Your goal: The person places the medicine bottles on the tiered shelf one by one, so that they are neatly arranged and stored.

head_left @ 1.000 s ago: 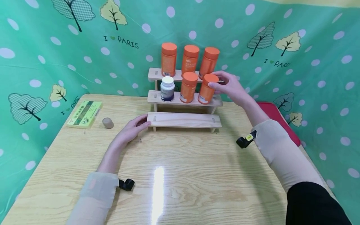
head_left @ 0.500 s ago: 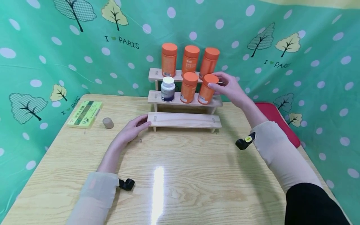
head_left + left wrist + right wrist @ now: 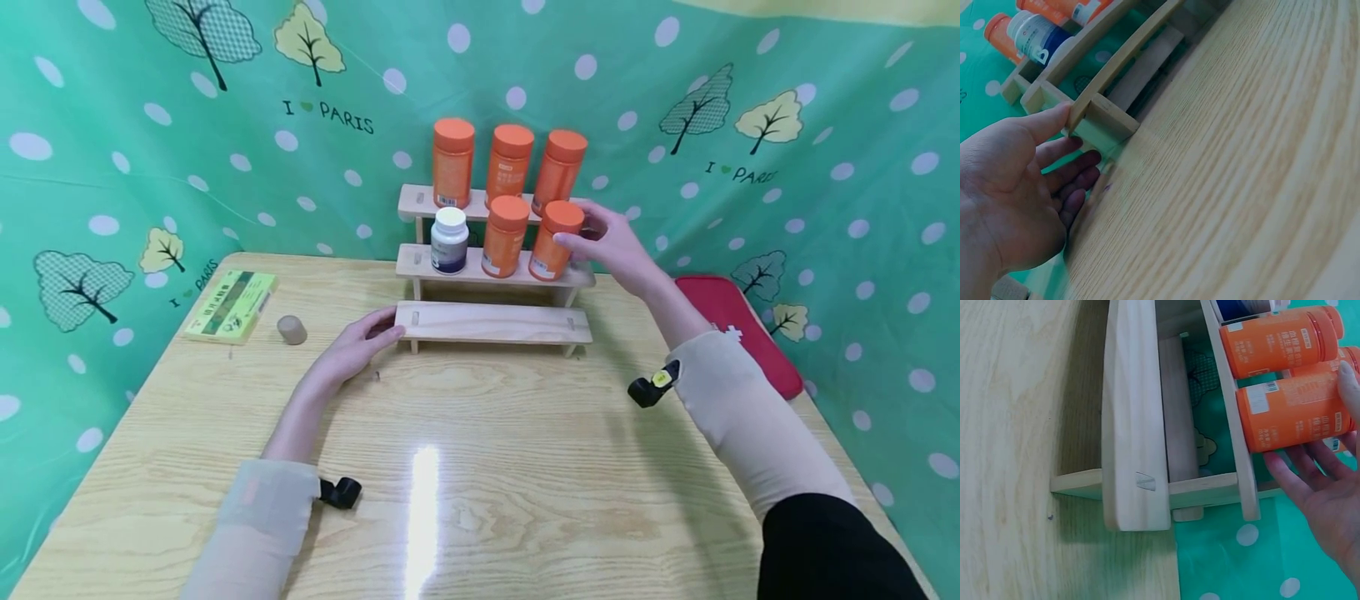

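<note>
A three-step wooden rack (image 3: 491,322) stands on the table. My left hand (image 3: 350,346) holds the left end of its lowest step; in the left wrist view the thumb presses the step's corner, with the other fingers beside the end. On the middle step, my right hand (image 3: 613,247) grips an orange bottle (image 3: 553,246) at the right end, thumb near the lid and fingers behind. Left of it on this step are another orange bottle (image 3: 504,242) and a white-capped bottle (image 3: 450,242). Three more orange bottles, including the left one (image 3: 453,167), stand on the top step.
A green-yellow box (image 3: 231,307) and a small grey-brown cylinder (image 3: 292,329) lie on the table (image 3: 480,467) at the left. A red case (image 3: 735,333) with a white cross lies behind the right forearm. A green patterned curtain (image 3: 570,50) hangs behind the rack.
The right hand has shifted slightly lower on the orange bottle, its thumb now below the lid's middle. The bottles, the rack and the left hand have kept their places.
</note>
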Demonstrator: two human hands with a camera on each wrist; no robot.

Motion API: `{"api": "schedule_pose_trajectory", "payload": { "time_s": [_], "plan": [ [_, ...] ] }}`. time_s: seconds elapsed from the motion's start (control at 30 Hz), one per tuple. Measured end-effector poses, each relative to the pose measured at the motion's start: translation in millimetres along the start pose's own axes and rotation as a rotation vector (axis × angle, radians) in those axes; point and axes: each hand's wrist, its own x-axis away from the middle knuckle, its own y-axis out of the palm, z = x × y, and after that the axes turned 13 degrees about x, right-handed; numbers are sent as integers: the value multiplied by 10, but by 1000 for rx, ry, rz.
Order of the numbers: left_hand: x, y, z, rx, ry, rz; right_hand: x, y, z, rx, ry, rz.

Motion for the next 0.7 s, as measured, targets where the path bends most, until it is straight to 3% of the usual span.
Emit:
{"api": "schedule_pose_trajectory", "payload": {
  "time_s": [0.43,0.7],
  "plan": [
    [16,-101,-135,-28,3,16,33,161,56,2,8,-1],
    [-59,-81,-255,-65,12,22,249,137,350,89,53,64]
  ]
}}
